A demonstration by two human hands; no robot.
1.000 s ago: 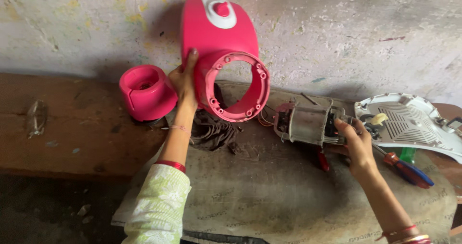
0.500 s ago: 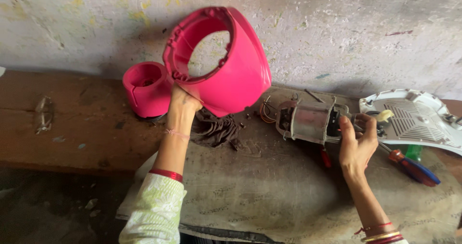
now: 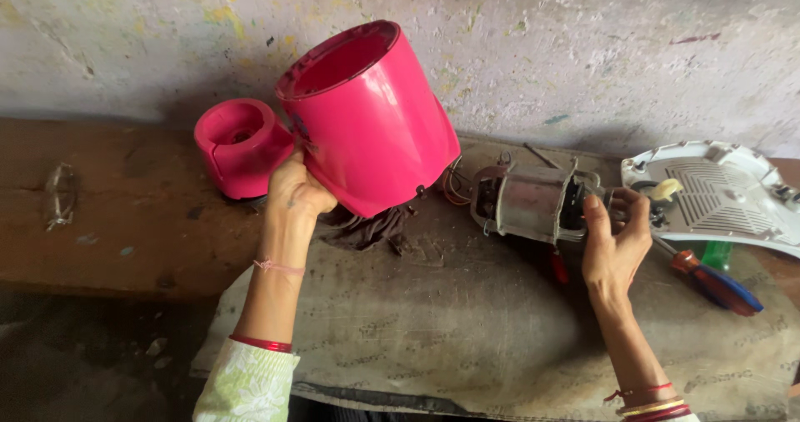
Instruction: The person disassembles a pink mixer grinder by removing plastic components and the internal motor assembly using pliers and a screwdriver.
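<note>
two pink plastic parts are in view: one large pink housing [image 3: 367, 118], held up and tilted with its open end toward the upper left, and one smaller pink cap [image 3: 240, 145] resting on the tabletop [image 3: 108, 222] just beside it, against the wall. one metal motor [image 3: 533, 203] lies on its side on a grey cloth [image 3: 442, 330] spread across the tabletop. one white vented base plate [image 3: 721, 193] lies at the far right. one screwdriver [image 3: 715, 282] with a red and blue handle lies below the plate, and a green object [image 3: 715, 254] sits behind it, partly hidden. a bundle of dark wires [image 3: 367, 226] lies under the housing. no label is legible on any part; the cloth carries faint print, too blurred to make out.

the left hand [image 3: 296, 190] is closed around the lower rim of the pink housing, thumb outside, and holds it clear of the cloth. the right hand [image 3: 615, 239] is half curled, its fingers [image 3: 637, 207] wrapped over the right end of the motor, apparently gripping the shaft end, though the contact point is hidden by the fingers. the two hands are well apart.
</note>
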